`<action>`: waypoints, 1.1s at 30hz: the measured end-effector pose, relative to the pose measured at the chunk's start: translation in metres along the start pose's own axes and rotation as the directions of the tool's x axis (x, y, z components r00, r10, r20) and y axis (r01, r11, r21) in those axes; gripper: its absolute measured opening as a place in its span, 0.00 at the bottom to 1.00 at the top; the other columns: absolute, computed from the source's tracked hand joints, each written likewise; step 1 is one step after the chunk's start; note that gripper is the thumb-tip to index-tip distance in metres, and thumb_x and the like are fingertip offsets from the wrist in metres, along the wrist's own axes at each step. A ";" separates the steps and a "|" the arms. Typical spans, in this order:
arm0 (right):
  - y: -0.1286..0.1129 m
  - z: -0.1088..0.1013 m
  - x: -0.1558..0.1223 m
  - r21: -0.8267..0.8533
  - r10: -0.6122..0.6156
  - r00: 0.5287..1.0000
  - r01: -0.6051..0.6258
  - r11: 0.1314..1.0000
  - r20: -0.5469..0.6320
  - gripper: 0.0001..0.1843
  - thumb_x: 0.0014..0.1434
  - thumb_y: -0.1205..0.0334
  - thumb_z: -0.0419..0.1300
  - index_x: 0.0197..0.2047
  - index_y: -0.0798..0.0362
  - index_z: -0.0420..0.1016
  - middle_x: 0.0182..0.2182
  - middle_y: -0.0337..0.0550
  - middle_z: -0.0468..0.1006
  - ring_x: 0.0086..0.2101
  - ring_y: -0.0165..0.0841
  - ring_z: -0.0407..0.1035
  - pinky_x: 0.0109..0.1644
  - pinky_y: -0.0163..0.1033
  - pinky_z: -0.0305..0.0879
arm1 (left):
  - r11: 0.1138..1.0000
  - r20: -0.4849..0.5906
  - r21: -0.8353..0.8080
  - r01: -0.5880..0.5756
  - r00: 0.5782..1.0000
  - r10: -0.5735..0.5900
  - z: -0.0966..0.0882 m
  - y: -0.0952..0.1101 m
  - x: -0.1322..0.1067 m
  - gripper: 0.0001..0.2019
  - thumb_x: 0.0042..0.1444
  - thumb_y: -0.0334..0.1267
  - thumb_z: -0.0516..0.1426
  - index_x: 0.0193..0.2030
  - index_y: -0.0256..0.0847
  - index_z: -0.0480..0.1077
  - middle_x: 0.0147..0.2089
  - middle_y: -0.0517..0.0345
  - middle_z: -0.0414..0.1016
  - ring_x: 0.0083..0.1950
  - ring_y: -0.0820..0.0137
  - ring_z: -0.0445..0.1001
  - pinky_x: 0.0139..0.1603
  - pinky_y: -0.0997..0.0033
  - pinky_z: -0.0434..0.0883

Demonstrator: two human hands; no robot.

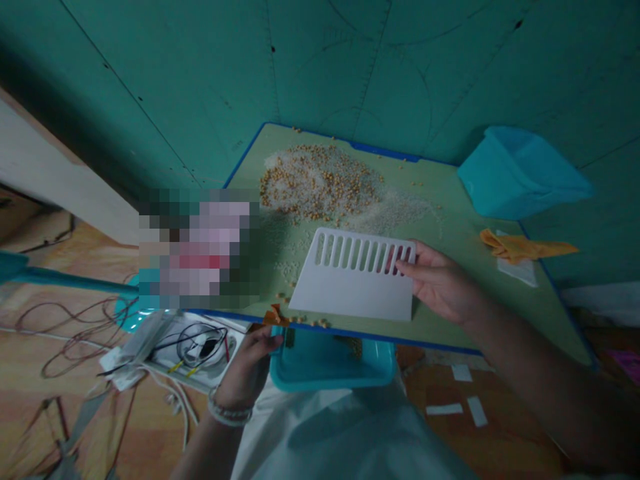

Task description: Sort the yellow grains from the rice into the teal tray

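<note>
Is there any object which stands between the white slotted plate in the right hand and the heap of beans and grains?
No visible object does. The right hand holds the white slotted plate on the near side of the heap; only loose pale grains show between.

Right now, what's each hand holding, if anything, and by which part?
Right hand: white slotted scraper, by its right end, at the slots. Left hand: teal tray, apparently by its left rim.

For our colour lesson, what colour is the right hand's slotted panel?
The slotted panel is white, shown in the head view.
</note>
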State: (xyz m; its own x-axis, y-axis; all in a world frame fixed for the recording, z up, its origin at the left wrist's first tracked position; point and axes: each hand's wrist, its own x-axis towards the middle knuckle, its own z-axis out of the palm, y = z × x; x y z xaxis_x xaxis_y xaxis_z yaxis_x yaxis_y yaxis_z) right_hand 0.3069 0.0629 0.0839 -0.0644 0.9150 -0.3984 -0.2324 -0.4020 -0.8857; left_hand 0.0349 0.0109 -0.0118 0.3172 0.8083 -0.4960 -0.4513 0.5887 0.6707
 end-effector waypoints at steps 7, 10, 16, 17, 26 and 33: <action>0.002 0.001 -0.003 0.017 0.025 0.999 -0.026 1.000 0.021 0.10 0.49 0.68 0.61 0.37 0.51 0.70 0.30 0.37 0.75 0.31 0.29 0.70 0.38 0.37 0.64 | 1.000 0.039 0.012 0.011 0.999 -0.012 -0.002 0.000 -0.001 0.06 0.42 0.38 0.63 0.24 0.38 0.77 0.21 0.59 0.77 0.23 0.70 0.71 0.27 0.73 0.68; 0.002 0.001 -0.004 0.030 0.021 1.000 -0.021 0.999 0.021 0.10 0.49 0.69 0.61 0.37 0.51 0.71 0.30 0.37 0.76 0.31 0.29 0.70 0.39 0.37 0.64 | 1.000 0.058 0.013 0.003 0.998 -0.004 -0.003 0.000 -0.001 0.06 0.42 0.39 0.63 0.24 0.38 0.78 0.20 0.60 0.77 0.21 0.72 0.69 0.27 0.74 0.68; 0.002 0.003 -0.003 0.037 0.023 1.000 -0.023 0.999 -0.002 0.09 0.48 0.70 0.60 0.35 0.52 0.70 0.30 0.37 0.76 0.31 0.29 0.71 0.39 0.37 0.64 | 1.000 0.060 0.001 0.005 0.998 -0.005 -0.004 -0.003 0.001 0.05 0.43 0.38 0.63 0.25 0.39 0.78 0.22 0.60 0.78 0.20 0.73 0.69 0.27 0.74 0.68; 0.002 0.004 -0.003 0.037 0.027 1.000 -0.027 0.999 -0.002 0.09 0.48 0.70 0.60 0.36 0.52 0.70 0.29 0.37 0.76 0.31 0.29 0.71 0.39 0.37 0.64 | 1.000 0.057 0.000 0.008 0.998 -0.008 -0.005 -0.003 0.002 0.05 0.43 0.38 0.62 0.25 0.39 0.78 0.22 0.60 0.78 0.21 0.73 0.69 0.27 0.74 0.68; 0.003 0.005 -0.002 0.028 0.040 0.999 -0.040 0.999 0.023 0.10 0.48 0.69 0.61 0.37 0.51 0.70 0.30 0.37 0.76 0.31 0.30 0.71 0.39 0.38 0.64 | 1.000 0.058 0.003 0.010 0.998 -0.010 -0.006 -0.005 0.001 0.05 0.43 0.38 0.62 0.27 0.39 0.78 0.25 0.58 0.79 0.27 0.68 0.72 0.32 0.71 0.68; 0.003 0.004 -0.005 0.028 0.069 0.998 -0.069 0.997 0.017 0.09 0.49 0.69 0.59 0.37 0.51 0.70 0.30 0.37 0.76 0.31 0.29 0.70 0.39 0.37 0.64 | 1.000 0.072 -0.006 0.011 0.997 -0.011 -0.005 -0.005 0.000 0.06 0.43 0.38 0.62 0.27 0.39 0.78 0.25 0.57 0.80 0.27 0.67 0.73 0.34 0.70 0.69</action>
State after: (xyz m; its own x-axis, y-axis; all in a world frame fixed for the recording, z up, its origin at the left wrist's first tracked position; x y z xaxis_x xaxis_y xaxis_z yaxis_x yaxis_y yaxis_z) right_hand 0.3024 0.0570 0.0841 -0.0968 0.8857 -0.4540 -0.2547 -0.4630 -0.8490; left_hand 0.0329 0.0081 -0.0183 0.3817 0.8005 -0.4621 -0.4522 0.5977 0.6620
